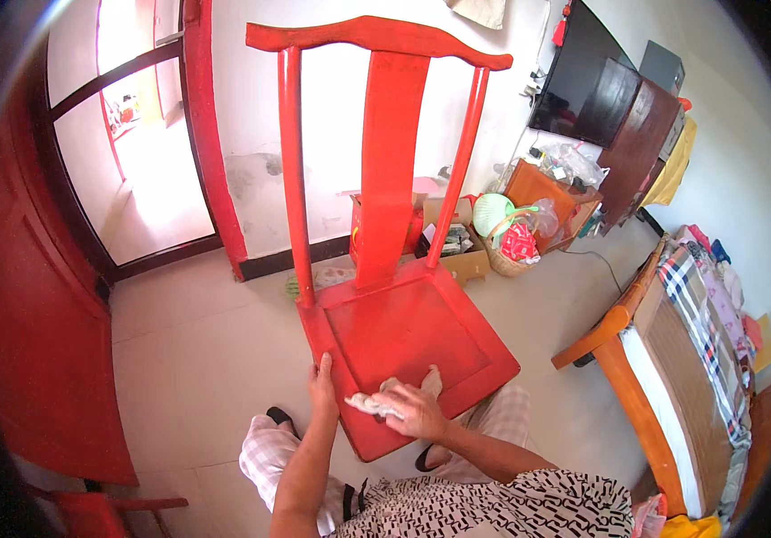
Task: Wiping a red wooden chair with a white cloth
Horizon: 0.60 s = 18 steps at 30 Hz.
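A red wooden chair (406, 325) stands right in front of me, its seat toward me and its tall back with a central slat on the far side. My left hand (322, 388) grips the left edge of the seat, thumb on top and the fingers hidden below the rim. On the near part of the seat, my right hand (414, 409) is closed round a pale cloth (369, 404) and presses it on the wood. A loose end of the cloth sticks up behind the hand. Dark smudges show on the seat panel.
A wooden bed (636, 394) with a plaid cover is at the right. Against the far wall are a wicker basket (509, 260), a cardboard box (468, 265) and a wooden cabinet (538, 188). A red door (35, 332) is at the left, and part of another red chair (94, 515) shows lower left.
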Tool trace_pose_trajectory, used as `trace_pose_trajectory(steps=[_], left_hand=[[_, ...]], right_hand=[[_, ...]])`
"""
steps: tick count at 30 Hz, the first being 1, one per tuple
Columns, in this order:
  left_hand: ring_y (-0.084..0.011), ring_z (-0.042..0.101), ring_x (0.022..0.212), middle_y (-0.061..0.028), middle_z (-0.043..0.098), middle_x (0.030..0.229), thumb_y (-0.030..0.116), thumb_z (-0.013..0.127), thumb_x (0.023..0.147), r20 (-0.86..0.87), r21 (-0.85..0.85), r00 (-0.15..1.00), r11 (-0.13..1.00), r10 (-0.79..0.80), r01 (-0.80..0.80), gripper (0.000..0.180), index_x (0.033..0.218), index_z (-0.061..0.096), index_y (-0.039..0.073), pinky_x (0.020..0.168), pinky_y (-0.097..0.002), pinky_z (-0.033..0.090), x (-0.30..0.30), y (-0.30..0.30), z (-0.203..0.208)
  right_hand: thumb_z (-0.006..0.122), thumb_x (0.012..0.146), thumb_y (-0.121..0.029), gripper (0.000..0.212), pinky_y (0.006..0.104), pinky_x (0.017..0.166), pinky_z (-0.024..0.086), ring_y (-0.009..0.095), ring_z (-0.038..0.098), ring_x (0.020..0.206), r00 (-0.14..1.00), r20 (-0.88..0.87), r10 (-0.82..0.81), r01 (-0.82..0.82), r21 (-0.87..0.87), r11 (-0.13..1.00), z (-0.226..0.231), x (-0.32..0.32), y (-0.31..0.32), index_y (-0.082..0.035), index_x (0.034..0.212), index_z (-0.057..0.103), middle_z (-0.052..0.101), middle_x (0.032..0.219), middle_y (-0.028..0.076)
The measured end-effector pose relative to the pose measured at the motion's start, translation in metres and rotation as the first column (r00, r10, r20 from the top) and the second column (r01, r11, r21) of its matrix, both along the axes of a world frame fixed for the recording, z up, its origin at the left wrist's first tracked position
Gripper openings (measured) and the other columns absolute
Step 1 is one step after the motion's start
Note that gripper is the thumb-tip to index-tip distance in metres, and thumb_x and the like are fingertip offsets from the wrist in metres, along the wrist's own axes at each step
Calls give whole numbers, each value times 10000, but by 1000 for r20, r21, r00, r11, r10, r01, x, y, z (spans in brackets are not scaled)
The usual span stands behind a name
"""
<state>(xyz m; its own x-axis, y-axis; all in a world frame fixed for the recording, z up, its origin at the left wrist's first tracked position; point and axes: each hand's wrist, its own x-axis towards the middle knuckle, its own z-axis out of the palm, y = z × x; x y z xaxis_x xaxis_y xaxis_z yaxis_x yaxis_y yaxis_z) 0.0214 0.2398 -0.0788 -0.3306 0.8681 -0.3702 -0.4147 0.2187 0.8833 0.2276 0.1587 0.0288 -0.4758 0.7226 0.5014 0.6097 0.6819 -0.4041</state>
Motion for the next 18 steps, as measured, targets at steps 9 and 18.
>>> trace_pose_trajectory(steps=[9, 18], left_hand=[[-290, 532, 1235, -210, 536, 1366, 553, 697, 866, 52, 47, 998, 999, -23, 21, 860, 1395, 449, -78, 1037, -390, 434, 2, 5, -5], [-281, 548, 1210, -196, 548, 1349, 519, 664, 907, -22, 44, 998, 997, -67, 68, 770, 1394, 461, -42, 1022, -386, 444, 4, -8, 18]], right_hand=[[706, 690, -90, 410, 387, 764, 515, 200, 610, 821, 988, 60, 144, -156, 285, 946, -16, 2, -18, -134, 1097, 700, 605, 1039, 19], [696, 698, -98, 437, 389, 826, 517, 193, 621, 844, 993, 77, 93, -112, 304, 946, -24, -1, -16, -153, 1132, 694, 599, 1087, 27]])
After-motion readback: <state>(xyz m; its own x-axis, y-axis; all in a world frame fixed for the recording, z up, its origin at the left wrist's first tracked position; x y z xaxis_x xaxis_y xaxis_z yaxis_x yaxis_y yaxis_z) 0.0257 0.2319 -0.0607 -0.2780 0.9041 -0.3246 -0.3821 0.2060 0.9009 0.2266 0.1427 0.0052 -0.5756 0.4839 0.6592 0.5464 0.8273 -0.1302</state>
